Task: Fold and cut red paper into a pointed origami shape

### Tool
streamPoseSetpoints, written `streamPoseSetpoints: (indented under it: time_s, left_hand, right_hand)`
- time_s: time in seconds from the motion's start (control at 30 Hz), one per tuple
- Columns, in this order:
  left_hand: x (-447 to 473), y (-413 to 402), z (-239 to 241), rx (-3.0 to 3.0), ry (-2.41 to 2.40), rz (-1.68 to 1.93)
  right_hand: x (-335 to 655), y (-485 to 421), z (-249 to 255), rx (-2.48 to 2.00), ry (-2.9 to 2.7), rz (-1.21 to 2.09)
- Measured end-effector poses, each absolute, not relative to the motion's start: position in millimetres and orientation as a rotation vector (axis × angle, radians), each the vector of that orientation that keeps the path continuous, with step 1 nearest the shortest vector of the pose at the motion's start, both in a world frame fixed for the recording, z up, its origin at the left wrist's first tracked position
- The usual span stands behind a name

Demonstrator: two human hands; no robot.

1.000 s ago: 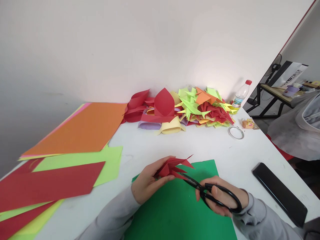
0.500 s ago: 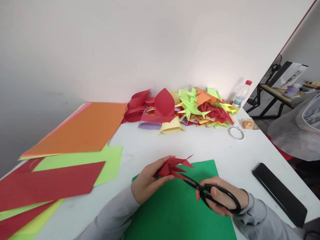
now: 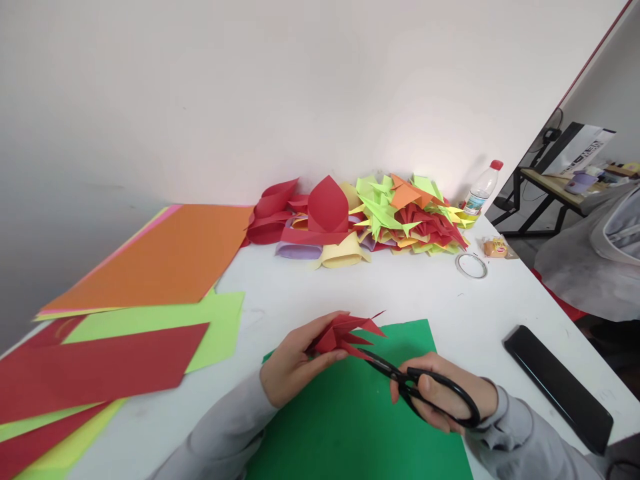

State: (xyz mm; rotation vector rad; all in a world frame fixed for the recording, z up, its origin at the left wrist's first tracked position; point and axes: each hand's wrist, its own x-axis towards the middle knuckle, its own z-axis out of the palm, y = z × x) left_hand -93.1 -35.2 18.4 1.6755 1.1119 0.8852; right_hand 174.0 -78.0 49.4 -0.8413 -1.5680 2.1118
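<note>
My left hand (image 3: 300, 363) pinches a folded red paper piece (image 3: 337, 335) with several pointed strips fanning out to the right. Black-handled scissors (image 3: 440, 381) are gripped in my right hand (image 3: 445, 400), fingers through the loops. Their blades reach left to the lowest red strip and touch or overlap it; whether the paper lies between the blades I cannot make out. Both hands are above a green sheet (image 3: 350, 427) on the white table.
Orange sheets (image 3: 160, 253) and red strips (image 3: 100, 367) lie at left. Along the wall are red paper shapes (image 3: 329, 207) and a pile of folded paper stars (image 3: 385, 210). A bottle (image 3: 483, 187), tape roll (image 3: 471, 266), wrapped snack (image 3: 496, 247) and black case (image 3: 557, 387) occupy the right.
Almost nothing differs. The whole view has shifted very slightly, while both hands, the red paper and the scissors keep the same position relative to each other.
</note>
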Motion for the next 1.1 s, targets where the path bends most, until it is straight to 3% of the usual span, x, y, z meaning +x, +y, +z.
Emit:
streamPoseSetpoints:
  time_s: [1.1]
  left_hand:
    - [-88.9, -41.6, 24.0, 1.676, 1.084, 0.933]
  right_hand:
    - [173.7, -82.0, 43.4, -0.756, -1.629, 2.095]
